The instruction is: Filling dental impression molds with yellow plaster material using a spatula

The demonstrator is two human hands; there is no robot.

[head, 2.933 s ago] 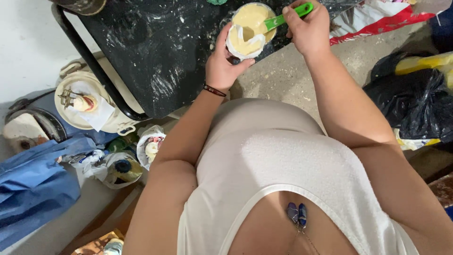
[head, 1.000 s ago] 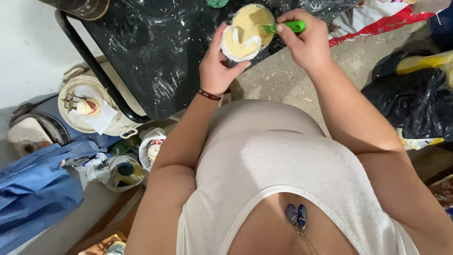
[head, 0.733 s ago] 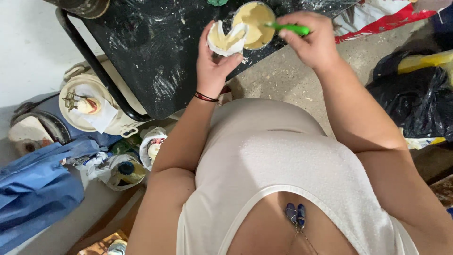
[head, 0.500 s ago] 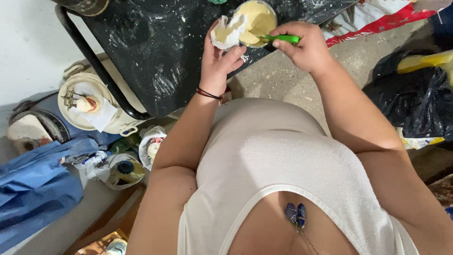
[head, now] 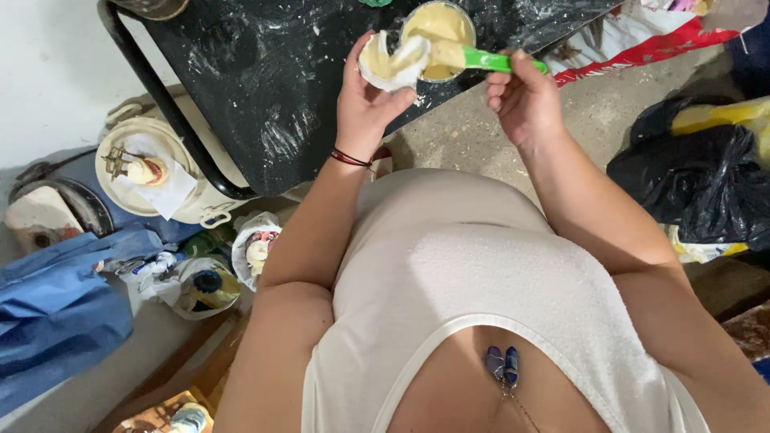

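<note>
While the left hand (head: 365, 100) grips a small white mould-like piece (head: 391, 62) smeared with cream paste, the right hand (head: 525, 100) pinches a green-handled spatula (head: 485, 58), its paste-coated blade lying against that piece. Left fingers are curled and clamped round the underside of the piece; right fingers are closed on the far end of the handle. Both are held just above the near edge of a black, paste-splashed desk (head: 265, 72), directly beside a round tub of cream paste (head: 437, 22) that stands on the desk at the far side. Step in hand looks like spreading or scraping paste onto the held piece, with the blade already loaded. Next move probably calls for a steady wipe along the piece while the left hand keeps it tilted over the tub so drips fall back in. Left of the desk on the floor: a white bucket (head: 144, 172), blue fabric (head: 56, 305), a small jar (head: 257, 252). Right: black plastic bag (head: 690, 188).
</note>
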